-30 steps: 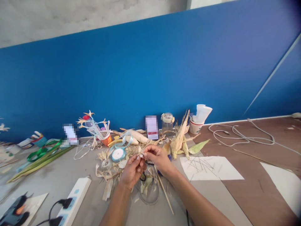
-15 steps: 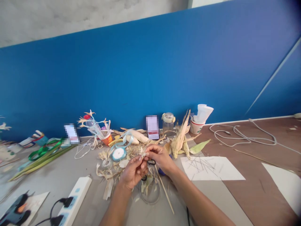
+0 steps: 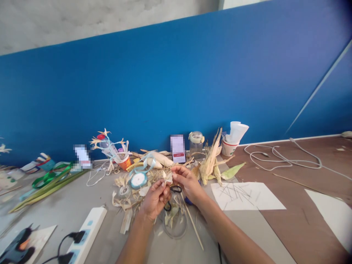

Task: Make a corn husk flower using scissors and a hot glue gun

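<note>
My left hand (image 3: 155,200) and my right hand (image 3: 188,183) meet above the table, both pinched on a small pale piece of dried corn husk (image 3: 167,178) held between the fingertips. Under the hands lie black-handled scissors (image 3: 172,198), a thin wooden stick (image 3: 192,225) and husk scraps (image 3: 172,218). A spool of light blue ribbon (image 3: 138,179) sits just left of the hands.
Dried corn husks (image 3: 210,159), a glass jar (image 3: 196,143) and a paper cup (image 3: 229,146) stand behind. A white sheet with thin sticks (image 3: 244,196) lies right. A white power strip (image 3: 86,227) and green ribbon (image 3: 51,176) lie left. White cable (image 3: 277,156) loops far right.
Both hands have lifted slightly and the right hand has shifted a little up and right, still working the husk piece between the fingertips.
</note>
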### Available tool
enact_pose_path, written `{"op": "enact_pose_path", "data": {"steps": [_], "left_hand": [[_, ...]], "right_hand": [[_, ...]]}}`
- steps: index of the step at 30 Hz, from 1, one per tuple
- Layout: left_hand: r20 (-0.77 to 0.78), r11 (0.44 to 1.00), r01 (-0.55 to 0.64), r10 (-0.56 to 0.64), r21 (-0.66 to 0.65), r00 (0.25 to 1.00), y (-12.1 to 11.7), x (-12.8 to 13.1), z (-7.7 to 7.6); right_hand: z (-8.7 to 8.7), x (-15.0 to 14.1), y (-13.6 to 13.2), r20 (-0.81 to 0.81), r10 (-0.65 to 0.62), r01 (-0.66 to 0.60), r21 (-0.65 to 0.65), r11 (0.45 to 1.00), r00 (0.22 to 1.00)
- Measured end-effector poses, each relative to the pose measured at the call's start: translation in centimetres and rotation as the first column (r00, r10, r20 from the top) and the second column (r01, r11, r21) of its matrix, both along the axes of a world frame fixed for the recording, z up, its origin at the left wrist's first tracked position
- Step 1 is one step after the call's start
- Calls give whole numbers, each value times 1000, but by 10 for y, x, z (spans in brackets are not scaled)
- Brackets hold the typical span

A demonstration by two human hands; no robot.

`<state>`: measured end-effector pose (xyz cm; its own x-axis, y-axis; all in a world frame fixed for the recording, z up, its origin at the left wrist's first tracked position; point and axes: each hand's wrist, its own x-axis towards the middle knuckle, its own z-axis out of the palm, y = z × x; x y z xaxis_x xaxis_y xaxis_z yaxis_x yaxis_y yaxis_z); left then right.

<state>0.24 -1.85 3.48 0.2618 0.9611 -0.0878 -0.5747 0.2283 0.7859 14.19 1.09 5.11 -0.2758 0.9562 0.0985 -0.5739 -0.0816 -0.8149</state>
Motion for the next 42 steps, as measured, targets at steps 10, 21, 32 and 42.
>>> {"op": "enact_pose_path", "data": {"steps": [10, 21, 32, 42], "left_hand": [[-294, 943, -226, 294, 243, 910, 4, 6, -10], [-412, 933, -200, 316, 301, 855, 3, 6, -14], [-287, 941, -243, 306, 235, 908, 4, 11, -20], [-207, 947, -217, 267, 235, 941, 4, 17, -18]], "right_hand": [[-5, 0, 1, -55, 123, -128, -109, 986, 991], [4, 5, 4, 115, 51, -35, -141, 989, 992], [4, 5, 3, 32, 143, -130, -256, 958, 989], [4, 2, 3, 17, 126, -115, -304, 946, 992]]}}
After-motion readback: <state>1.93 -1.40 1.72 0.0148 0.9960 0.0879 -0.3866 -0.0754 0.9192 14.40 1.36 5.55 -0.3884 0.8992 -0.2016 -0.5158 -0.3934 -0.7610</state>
